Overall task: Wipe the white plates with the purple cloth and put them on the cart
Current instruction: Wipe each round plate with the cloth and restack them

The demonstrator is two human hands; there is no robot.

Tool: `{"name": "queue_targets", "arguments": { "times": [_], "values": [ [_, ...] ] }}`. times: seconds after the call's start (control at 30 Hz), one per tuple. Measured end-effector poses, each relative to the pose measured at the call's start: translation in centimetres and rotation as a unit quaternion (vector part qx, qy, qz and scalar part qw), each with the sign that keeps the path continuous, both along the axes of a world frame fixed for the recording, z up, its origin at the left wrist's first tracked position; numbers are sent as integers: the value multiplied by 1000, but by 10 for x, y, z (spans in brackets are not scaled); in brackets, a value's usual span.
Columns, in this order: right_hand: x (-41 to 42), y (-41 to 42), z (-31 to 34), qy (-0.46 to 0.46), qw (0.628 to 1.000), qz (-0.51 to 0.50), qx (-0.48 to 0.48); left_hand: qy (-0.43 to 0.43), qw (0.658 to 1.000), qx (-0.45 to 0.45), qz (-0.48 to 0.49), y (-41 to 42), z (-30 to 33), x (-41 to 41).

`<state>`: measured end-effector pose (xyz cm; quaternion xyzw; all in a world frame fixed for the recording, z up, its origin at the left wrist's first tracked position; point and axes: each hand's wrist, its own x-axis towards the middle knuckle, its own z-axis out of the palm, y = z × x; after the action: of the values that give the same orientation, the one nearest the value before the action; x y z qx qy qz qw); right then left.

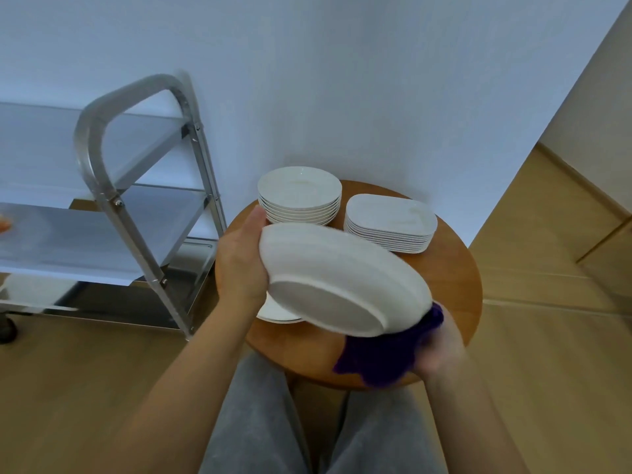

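My left hand (241,260) grips the left rim of a white plate (338,278), which is tilted so its underside faces me above the round wooden table (455,278). My right hand (441,347), blurred, holds the purple cloth (383,357) against the plate's lower right edge. On the table behind stand a stack of several round white plates (300,195) and a stack of several rectangular white plates (390,222). Part of another white plate (275,311) shows under the held one. The steel cart (113,186) stands to the left.
The cart's shelves carry white liners, and a pale round shape sits on its lower left shelf (37,289). A white wall is behind the table. Wooden floor lies to the right, and my grey-trousered legs (307,422) are below the table.
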<state>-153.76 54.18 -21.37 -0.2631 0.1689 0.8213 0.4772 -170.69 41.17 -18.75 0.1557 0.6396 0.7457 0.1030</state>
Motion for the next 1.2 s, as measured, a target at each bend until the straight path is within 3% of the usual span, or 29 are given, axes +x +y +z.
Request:
{"name": "queue_targets", "arguments": {
  "times": [0.03,0.07,0.1,0.17,0.27,0.4,0.47,0.57,0.63,0.7,0.73,0.83,0.97,1.0,1.03,1.13,1.2],
  "values": [
    [-1,-6,3,-4,989,141,47,-50,999,5,17,3,-8,-2],
    [-1,-4,-2,-89,961,225,135,-114,993,-5,23,3,-12,-2],
    [-2,-3,-7,-62,943,245,216,-179,984,1,18,3,-16,-2],
    [8,1,-20,-81,946,193,246,-271,962,22,-12,4,-19,-1],
    [19,-6,-20,-59,930,162,324,-308,950,34,-37,9,-22,4],
    [13,0,-21,-54,922,159,348,-354,935,-21,-32,10,-24,9],
    [18,5,-19,-139,913,82,376,-367,929,-27,-38,6,-27,10],
    [36,10,-27,-85,907,122,393,-371,926,-20,-69,-3,-33,7],
    [31,-1,-20,-201,898,122,371,-348,933,-23,-90,-5,-33,7],
    [19,1,-19,-198,879,199,385,-311,944,-38,-103,-6,-29,14],
    [14,-2,-18,-279,849,201,402,-289,949,-45,-119,-6,-26,17],
    [3,-1,-13,-409,765,191,460,-253,945,-20,-206,-11,-13,30],
    [-2,-1,-1,-423,706,181,539,-235,943,19,-235,-19,-9,47],
    [-5,-2,4,-428,670,187,577,-240,943,23,-232,-18,-8,51],
    [-8,-2,8,-445,616,195,620,-246,942,20,-226,-16,-6,54],
    [-24,-8,21,-511,401,228,725,-266,943,6,-200,-12,-2,58],
    [-33,-21,29,-526,340,258,736,-275,945,33,-175,-11,-1,58]
  ]
}}
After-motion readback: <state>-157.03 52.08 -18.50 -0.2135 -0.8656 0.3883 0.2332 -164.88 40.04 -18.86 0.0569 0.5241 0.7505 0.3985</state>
